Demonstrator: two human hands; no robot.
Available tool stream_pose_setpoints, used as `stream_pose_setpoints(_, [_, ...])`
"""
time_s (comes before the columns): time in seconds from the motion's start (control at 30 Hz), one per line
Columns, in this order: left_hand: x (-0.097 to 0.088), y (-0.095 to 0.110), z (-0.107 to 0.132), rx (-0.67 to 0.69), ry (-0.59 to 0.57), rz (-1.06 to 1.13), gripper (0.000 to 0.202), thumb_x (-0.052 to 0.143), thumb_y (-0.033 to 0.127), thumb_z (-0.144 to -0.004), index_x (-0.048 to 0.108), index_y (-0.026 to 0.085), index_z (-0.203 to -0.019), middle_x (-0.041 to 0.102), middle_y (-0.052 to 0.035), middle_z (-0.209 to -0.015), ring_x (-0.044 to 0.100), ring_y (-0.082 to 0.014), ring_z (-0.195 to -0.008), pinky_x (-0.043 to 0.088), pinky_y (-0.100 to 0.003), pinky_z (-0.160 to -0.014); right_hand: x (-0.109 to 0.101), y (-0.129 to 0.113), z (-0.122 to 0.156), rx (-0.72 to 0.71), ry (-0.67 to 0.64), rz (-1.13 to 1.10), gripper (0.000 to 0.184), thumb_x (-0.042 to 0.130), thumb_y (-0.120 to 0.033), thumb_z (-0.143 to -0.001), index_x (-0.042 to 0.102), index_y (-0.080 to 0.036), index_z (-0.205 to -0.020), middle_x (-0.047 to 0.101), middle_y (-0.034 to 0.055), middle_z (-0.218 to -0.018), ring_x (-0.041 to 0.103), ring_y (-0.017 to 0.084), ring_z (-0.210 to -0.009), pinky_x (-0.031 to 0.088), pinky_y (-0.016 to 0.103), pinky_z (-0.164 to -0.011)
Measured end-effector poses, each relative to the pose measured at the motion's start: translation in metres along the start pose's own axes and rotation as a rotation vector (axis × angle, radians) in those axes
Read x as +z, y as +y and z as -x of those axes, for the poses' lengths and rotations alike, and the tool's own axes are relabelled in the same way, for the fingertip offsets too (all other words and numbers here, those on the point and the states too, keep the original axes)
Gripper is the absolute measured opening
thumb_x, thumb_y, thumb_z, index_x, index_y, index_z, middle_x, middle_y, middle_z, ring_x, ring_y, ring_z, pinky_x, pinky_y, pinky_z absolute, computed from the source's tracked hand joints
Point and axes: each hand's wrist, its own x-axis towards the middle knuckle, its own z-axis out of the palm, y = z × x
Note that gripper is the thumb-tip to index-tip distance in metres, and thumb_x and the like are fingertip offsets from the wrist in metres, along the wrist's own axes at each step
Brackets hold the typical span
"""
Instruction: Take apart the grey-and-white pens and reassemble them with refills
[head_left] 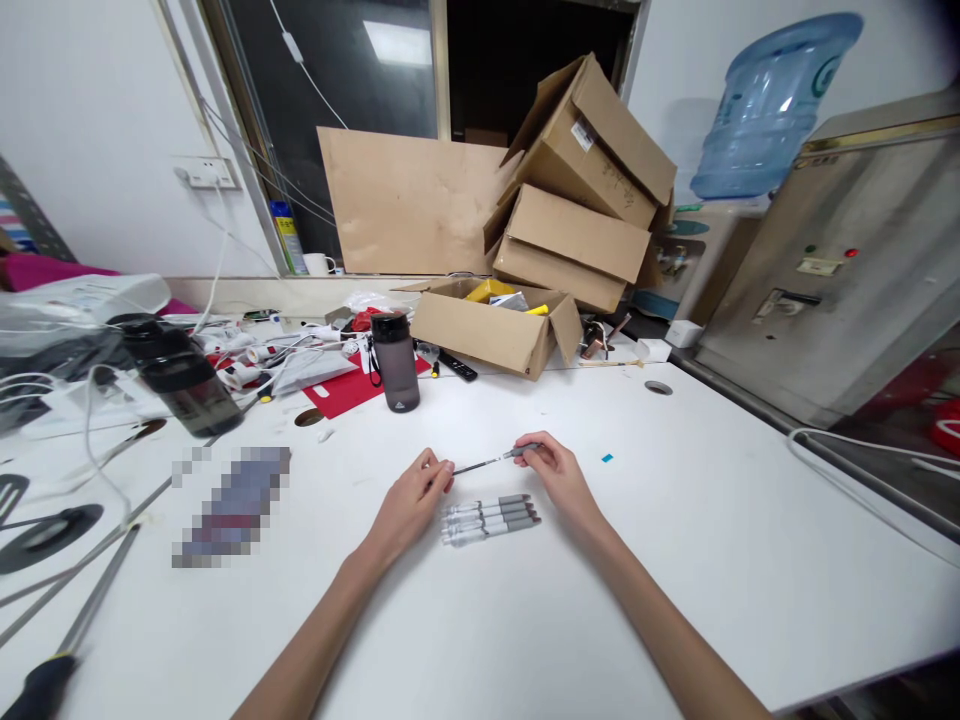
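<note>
Both of my hands hover just above the white table (525, 620), holding one thin pen refill (487, 462) between them. My left hand (411, 500) pinches its left tip. My right hand (559, 475) pinches its grey right end. Directly below the refill, between my hands, three clear pens with grey grips (491, 519) lie side by side on the table.
A grey drinking bottle (395, 361) stands behind my hands, with a larger dark bottle (182, 374) to the left. Open cardboard boxes (499, 325) pile up at the back. Cables and a screwdriver (67, 640) lie at left. A small blue scrap (607, 458) is at right.
</note>
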Motion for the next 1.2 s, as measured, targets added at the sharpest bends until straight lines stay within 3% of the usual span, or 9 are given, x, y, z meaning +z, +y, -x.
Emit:
stream_pose_setpoints(0.5, [0.004,0.000,0.001,0.008,-0.047,-0.012,0.053,0.028,0.053,-0.103,0.059,0.022,-0.073,0.053,-0.0016,-0.088,0.057,-0.0194,-0.077,0.045,-0.033,-0.080,0.006,0.003,0.005,-0.050,-0.062,0.068,0.016,0.063,-0.037,-0.088,0.067,-0.022,-0.095,0.069,0.0032,-0.094,0.071,0.021,-0.089,0.052,0.036,-0.089])
stream_pose_setpoints(0.73, [0.008,0.004,0.002,0.026,-0.068,-0.018,0.053,0.026,0.054,-0.103,0.056,0.022,-0.073,0.052,-0.0021,-0.087,0.056,-0.0195,-0.075,0.045,-0.034,-0.079,0.013,0.001,0.011,-0.072,-0.125,0.182,0.015,0.062,-0.032,-0.090,0.071,-0.023,-0.098,0.073,0.0034,-0.103,0.068,0.020,-0.088,0.052,0.032,-0.081])
stream_pose_setpoints(1.2, [0.010,0.004,0.002,0.030,-0.060,0.019,0.052,0.029,0.052,-0.103,0.060,0.022,-0.073,0.053,-0.0018,-0.087,0.057,-0.0191,-0.077,0.045,-0.032,-0.079,0.017,-0.003,0.014,-0.102,-0.166,0.193,0.016,0.060,-0.030,-0.091,0.072,-0.024,-0.098,0.074,0.0038,-0.105,0.068,0.020,-0.092,0.053,0.033,-0.083])
